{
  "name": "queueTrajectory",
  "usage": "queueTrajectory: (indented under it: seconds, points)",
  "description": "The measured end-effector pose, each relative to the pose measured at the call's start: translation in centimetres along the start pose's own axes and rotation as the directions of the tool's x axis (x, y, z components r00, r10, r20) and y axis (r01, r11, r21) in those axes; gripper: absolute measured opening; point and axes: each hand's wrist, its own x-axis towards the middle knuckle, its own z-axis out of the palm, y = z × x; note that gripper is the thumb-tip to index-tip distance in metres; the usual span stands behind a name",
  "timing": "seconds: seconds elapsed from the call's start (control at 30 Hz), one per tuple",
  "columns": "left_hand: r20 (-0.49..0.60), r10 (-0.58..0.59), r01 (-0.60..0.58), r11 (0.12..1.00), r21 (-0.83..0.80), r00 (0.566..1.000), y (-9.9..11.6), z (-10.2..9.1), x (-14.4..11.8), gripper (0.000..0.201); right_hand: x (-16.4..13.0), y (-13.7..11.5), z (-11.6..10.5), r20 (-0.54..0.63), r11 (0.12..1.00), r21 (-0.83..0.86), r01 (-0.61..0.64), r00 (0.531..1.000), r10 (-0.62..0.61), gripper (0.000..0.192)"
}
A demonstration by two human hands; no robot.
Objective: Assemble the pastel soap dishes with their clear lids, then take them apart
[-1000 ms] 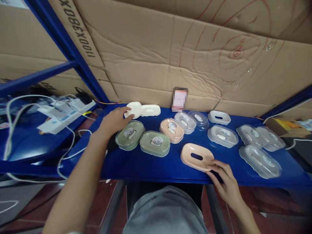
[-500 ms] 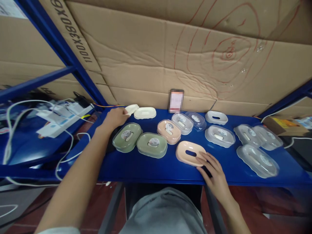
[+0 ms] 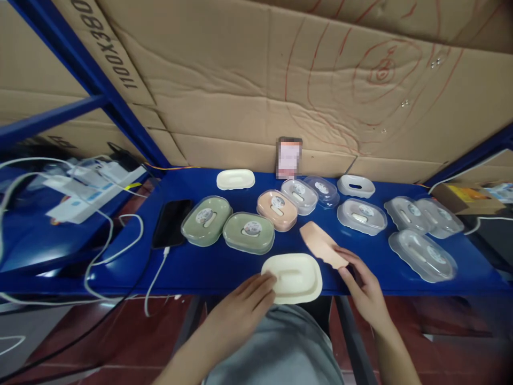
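Left hand (image 3: 236, 310) fingers grasp cream oval plastic tray (image 3: 292, 277) at desk (image 3: 208, 267) edge, 6 o'clock; right hand (image 3: 363, 283) grips tilted peach plastic tray (image 3: 323, 245), which could slip

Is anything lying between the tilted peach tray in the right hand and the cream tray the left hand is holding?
Nothing visible does. The peach plastic soap tray, tilted in the right hand, sits beside the cream plastic soap tray held by the left hand; only bare blue shelf shows there.
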Motion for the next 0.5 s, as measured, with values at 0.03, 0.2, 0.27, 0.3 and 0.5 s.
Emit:
queueTrajectory:
  seconds: [0.03,0.2,0.27,0.3,0.5]
  points:
    - [-0.012,-0.003,0.004,1.000,0.009,1.000,-0.2,0.6,-0.4,0.036,-0.1,-0.5,0.2,0.041,0.999,-0.019,0.040,0.998,-0.039,0.031]
    - [-0.120,-0.095,0.094,0.995,-0.012,0.988,-0.8,1.7,-1.5,0.032,-0.4,-2.7,1.6,0.218,0.963,-0.114,0.244,0.952,-0.215,0.037]
    - [-0.187,-0.160,0.152,0.987,-0.057,0.969,-0.5,1.9,-1.6,0.028,-0.5,-3.3,2.1,0.257,0.945,-0.140,0.296,0.932,-0.254,0.039]
    - [-0.214,-0.193,0.180,0.981,-0.078,0.958,-0.3,2.0,-1.6,0.028,-0.5,-3.5,2.3,0.269,0.936,-0.153,0.317,0.925,-0.269,0.040]
    - [-0.327,-0.286,0.277,0.958,-0.075,0.901,0.2,2.7,-1.5,0.028,-0.7,-4.5,2.9,0.296,0.896,-0.212,0.391,0.899,-0.322,0.038]
